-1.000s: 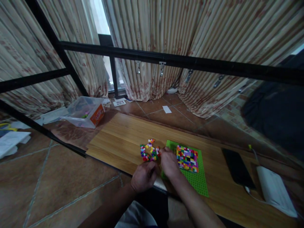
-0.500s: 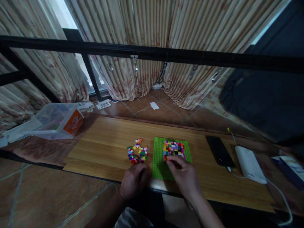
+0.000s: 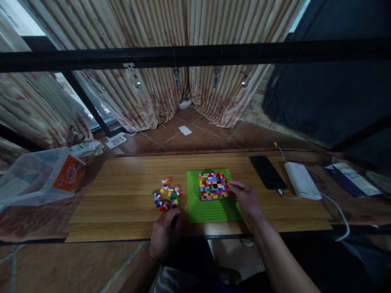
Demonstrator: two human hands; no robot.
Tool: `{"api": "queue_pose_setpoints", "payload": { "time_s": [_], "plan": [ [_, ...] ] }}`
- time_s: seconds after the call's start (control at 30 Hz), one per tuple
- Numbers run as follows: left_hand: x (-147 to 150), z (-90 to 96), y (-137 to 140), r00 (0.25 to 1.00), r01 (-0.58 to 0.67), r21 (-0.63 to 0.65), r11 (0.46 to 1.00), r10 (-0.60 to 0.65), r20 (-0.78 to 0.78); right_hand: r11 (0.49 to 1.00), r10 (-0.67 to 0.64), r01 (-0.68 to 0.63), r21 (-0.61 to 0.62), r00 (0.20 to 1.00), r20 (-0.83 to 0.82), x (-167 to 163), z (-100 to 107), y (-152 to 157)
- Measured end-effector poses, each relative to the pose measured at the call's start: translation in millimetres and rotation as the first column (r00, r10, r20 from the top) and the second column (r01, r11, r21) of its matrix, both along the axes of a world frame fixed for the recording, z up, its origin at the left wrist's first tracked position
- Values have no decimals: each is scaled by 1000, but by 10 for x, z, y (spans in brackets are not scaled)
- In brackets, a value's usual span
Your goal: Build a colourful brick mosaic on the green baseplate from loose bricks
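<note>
While loose bricks (image 3: pixel 170 194) remain, block (image 3: pixel 210 188) stands built on baseplate (image 3: pixel 204 212); right hand (image 3: pixel 247 199), left hand (image 3: pixel 166 230): grip unclear on both

- Striped curtains (image 3: pixel 152 32), twelve o'clock from the view's middle, blotched reddish low down.
- Black rail (image 3: pixel 195 57), crossing before them from ten to two o'clock; metal clips (image 3: pixel 176 77) hang just below it.
- Dark cloth (image 3: pixel 332 93), two o'clock.
- White paper (image 3: pixel 185 130), eleven o'clock, flat on the tiled floor (image 3: pixel 210 138).
- Patterned white card (image 3: pixel 116 141), nine o'clock; loose papers (image 3: pixel 85 147) lie farther out.
- Clear plastic box (image 3: pixel 42 175) with an orange label (image 3: pixel 69 175), between eight and nine o'clock.
- Black phone (image 3: pixel 268 173), four o'clock, plugged in, lying on the bench (image 3: pixel 122 195).
- White oblong device (image 3: pixel 302 180), just beside it, toward three o'clock.
- White cable (image 3: pixel 339 209), four o'clock, curving past the bench's end.
- Blue-and-white packet (image 3: pixel 352 179), three o'clock.
</note>
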State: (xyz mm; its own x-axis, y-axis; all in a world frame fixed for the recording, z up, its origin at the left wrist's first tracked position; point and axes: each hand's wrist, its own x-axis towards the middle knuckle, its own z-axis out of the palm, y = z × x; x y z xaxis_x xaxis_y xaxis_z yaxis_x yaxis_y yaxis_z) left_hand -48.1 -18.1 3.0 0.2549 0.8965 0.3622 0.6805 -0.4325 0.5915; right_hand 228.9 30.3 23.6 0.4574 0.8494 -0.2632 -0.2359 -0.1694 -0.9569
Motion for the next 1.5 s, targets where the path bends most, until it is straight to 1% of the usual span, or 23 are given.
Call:
{"api": "queue_pose_setpoints", "payload": {
  "time_s": [0.07, 0.13, 0.23, 0.3, 0.4, 0.5, 0.6, 0.73, 0.8, 0.87, 0.97, 1.03, 1.13, 1.23, 1.37, 1.5],
  "plan": [
    [-8, -12, 1, 1000, 3, -13, 1000, -3, -1, 1000, 18, -19, 15, 999, 50, 0, -18, 38],
    [-9, -13, 3, 1000, 3, -30, 1000, -3, -4, 999, 29, -35, 33, 988, 150, 22, -37, 74],
    [2, 2, 5, 1000, -4, -28, 1000, 4, -1, 997, 49, -68, 47, 942, 331, 66, -45, 114],
    [11, 17, 6, 1000, -4, -9, 1000, 4, 5, 994, 76, -103, 42, 904, 421, 87, -29, 130],
    [22, 33, 7, 1000, -2, 9, 1000, 2, 0, 989, 115, -147, 29, 871, 478, 104, 21, 147],
    [23, 27, 7, 1000, -3, 9, 1000, 4, -6, 984, 153, -178, 6, 861, 485, 122, 74, 169],
    [15, 2, 5, 1000, -1, -3, 1000, 1, -11, 984, 160, -177, -5, 878, 451, 141, 100, 196],
    [5, -24, 3, 1000, -5, -8, 1000, 5, -25, 987, 156, -163, -6, 926, 343, 142, 90, 206],
    [8, -21, 1, 999, -11, -10, 1000, 11, -38, 988, 151, -154, -3, 961, 233, 133, 82, 195],
    [15, -8, -2, 999, -16, -16, 1000, 15, -44, 987, 162, -160, -28, 984, 76, 132, 80, 186],
    [26, 21, -7, 999, -18, -14, 1000, 18, -46, 966, 216, -233, -111, 965, -146, 166, 94, 201],
    [30, 36, -10, 999, -19, -15, 1000, 18, -49, 939, 268, -306, -157, 936, -227, 207, 116, 232],
    [32, 43, -11, 998, -22, -28, 999, 20, -55, 903, 310, -368, -222, 915, -258, 257, 163, 286],
    [35, 35, -13, 999, -21, -40, 999, 19, -51, 891, 302, -368, -266, 918, -257, 274, 189, 317],
    [38, 41, -13, 998, -25, -75, 997, 22, -50, 886, 311, -375, -273, 917, -248, 271, 146, 320],
    [42, 79, -10, 997, -19, -79, 997, 13, -71, 884, 363, -397, -246, 915, -175, 261, 93, 305]
  ]
}}
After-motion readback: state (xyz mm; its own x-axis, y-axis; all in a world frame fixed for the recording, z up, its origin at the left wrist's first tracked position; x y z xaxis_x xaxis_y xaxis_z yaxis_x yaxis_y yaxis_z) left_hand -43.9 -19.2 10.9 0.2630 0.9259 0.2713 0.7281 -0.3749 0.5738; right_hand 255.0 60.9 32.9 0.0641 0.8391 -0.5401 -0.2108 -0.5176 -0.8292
